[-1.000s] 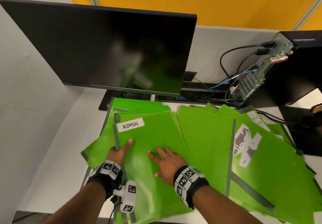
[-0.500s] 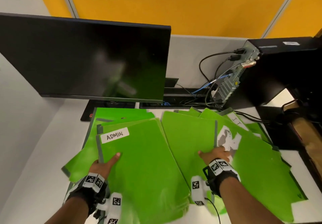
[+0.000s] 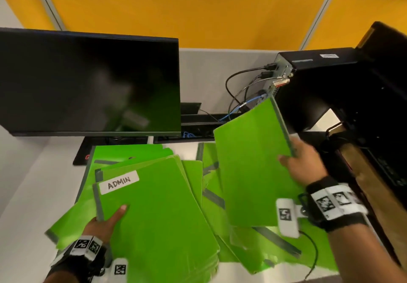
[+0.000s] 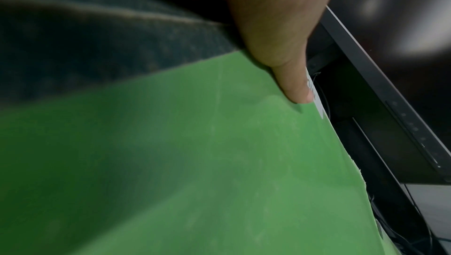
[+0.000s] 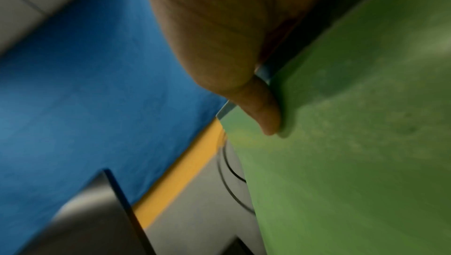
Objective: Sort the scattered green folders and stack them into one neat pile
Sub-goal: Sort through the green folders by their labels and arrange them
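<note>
— While the right hand (image 3: 302, 166) is raised over the bench (image 3: 28, 194), what are its fingers doing?

— The thumb (image 5: 264, 112) lies on the near face of a lifted green folder (image 3: 248, 163), at its grey spine edge; the other fingers are hidden behind the sheet, so it reads as a pinch on that edge. That folder is tilted up, clear of the others, its far corner in front of the computer tower (image 3: 326, 89) and its cables (image 3: 240, 89).

— And the left hand (image 3: 103, 225)?

— Its thumb (image 4: 295, 87) presses flat on the ADMIN folder (image 3: 154, 212) near the grey spine, close to the white label (image 3: 119, 185). The rest of those fingers are tucked out of sight under the edge, so I cannot tell how they lie. It looks like a grip on the left edge.

— Where do the folders sit?

— The ADMIN folder tops a loose, fanned pile on the left part of the bench, in front of the dark monitor (image 3: 88, 84). More scattered green folders (image 3: 220, 216) overlap to its right, underneath the lifted one, reaching towards the near edge of the bench. Both wrists carry black bands with printed markers.
</note>
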Tool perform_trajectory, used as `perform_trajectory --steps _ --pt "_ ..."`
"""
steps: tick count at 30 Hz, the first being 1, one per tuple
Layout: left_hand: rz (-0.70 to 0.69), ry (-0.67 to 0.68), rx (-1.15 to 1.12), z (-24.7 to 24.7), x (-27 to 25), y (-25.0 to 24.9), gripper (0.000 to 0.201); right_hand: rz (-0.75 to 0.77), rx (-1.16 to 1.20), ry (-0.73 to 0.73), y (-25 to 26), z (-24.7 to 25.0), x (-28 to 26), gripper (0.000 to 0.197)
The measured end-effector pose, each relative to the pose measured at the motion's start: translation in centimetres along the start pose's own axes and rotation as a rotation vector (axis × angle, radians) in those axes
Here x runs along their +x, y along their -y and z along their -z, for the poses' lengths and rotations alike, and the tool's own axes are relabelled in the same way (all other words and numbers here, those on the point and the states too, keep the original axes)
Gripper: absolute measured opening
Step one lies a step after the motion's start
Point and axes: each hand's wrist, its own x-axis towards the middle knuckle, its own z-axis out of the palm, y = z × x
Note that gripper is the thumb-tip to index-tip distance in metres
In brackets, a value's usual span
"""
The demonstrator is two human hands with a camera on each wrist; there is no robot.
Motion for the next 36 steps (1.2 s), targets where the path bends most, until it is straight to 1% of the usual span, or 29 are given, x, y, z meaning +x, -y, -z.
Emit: perform_trajectory --steps 2,4,6,8,9,10,12,15,16,17,18,19,20,22,23,25,27,30,32,34,35,36 --pt "0.004 -0.004 0.006 0.0 0.0 0.0 0.098 0.149 -0.009 -0.02 2.1 3.6 -0.8 0.052" --pt "-0.004 -0.008 0.026 0.2 0.2 0.0 0.099 0.285 -0.002 0.01 4.1 5.5 -2.3 0.061" --pt "-0.012 -0.009 0.034 0.3 0.2 0.0 0.096 0.385 -0.076 0.024 5.1 5.3 -4.0 0.068" --pt "-0.003 -0.007 0.032 0.2 0.2 -0.1 0.093 0.447 -0.277 -0.007 5.2 3.7 -5.1 0.07" --pt "0.001 -0.006 0.033 0.2 0.3 -0.2 0.092 0.474 -0.4 0.002 4.9 2.4 -5.5 0.071" --pt "0.002 -0.008 0.035 0.2 0.2 -0.2 0.092 0.478 -0.52 0.055 4.4 0.7 -5.9 0.073" --pt "0.011 -0.018 0.027 0.2 0.2 -0.3 0.093 0.447 -0.669 0.241 1.9 -3.9 -6.4 0.073" --pt "0.015 -0.017 0.047 0.0 0.0 -0.5 0.089 0.321 -0.688 0.536 -2.9 -10.2 -7.3 0.062" --pt "0.014 -0.01 0.061 -0.1 -0.2 -0.6 0.086 0.285 -0.693 0.608 -4.0 -11.5 -7.6 0.063" --pt "0.007 -0.009 0.065 -0.1 -0.2 -0.6 0.086 0.27 -0.7 0.663 -4.6 -12.1 -7.9 0.069" --pt "0.013 -0.014 0.045 0.0 -0.2 -0.5 0.089 0.267 -0.694 0.688 -4.9 -12.4 -7.9 0.072" --pt "0.023 -0.025 0.015 0.0 -0.1 -0.4 0.094 0.275 -0.67 0.677 -4.9 -12.2 -7.6 0.071" --pt "0.03 -0.034 -0.002 0.0 0.0 -0.3 0.098 0.278 -0.629 0.634 -4.9 -11.7 -6.8 0.065" --pt "0.04 -0.037 -0.012 0.0 -0.1 -0.2 0.101 0.233 -0.558 0.533 -5.1 -10.2 -4.1 0.056" --pt "0.041 -0.038 -0.016 -0.1 0.0 -0.1 0.102 0.201 -0.554 0.497 -5.5 -9.4 -2.4 0.056" --pt "0.04 -0.041 -0.011 -0.1 0.1 -0.2 0.103 0.179 -0.596 0.433 -6.6 -7.9 1.0 0.062" --pt "0.033 -0.042 -0.003 -0.2 0.3 -0.1 0.103 0.159 -0.699 0.45 -8.1 -6.9 3.0 0.07" --pt "0.037 -0.033 0.007 -0.1 0.5 0.2 0.104 0.023 -0.754 0.523 -10.2 -6.6 2.4 0.076" --pt "0.049 -0.033 0.036 0.0 0.6 0.1 0.112 -0.064 -0.737 0.475 -11.6 -7.3 0.8 0.081" --pt "0.048 -0.038 0.091 -0.1 0.8 -0.1 0.116 -0.091 -0.726 0.427 -12.0 -7.4 0.0 0.084" --pt "0.049 -0.041 0.105 -0.2 0.8 -0.1 0.116 -0.065 -0.702 0.396 -12.1 -7.3 0.3 0.078" --pt "0.053 -0.037 0.107 -0.2 0.6 -0.3 0.116 -0.027 -0.657 0.358 -12.2 -7.0 0.8 0.066"
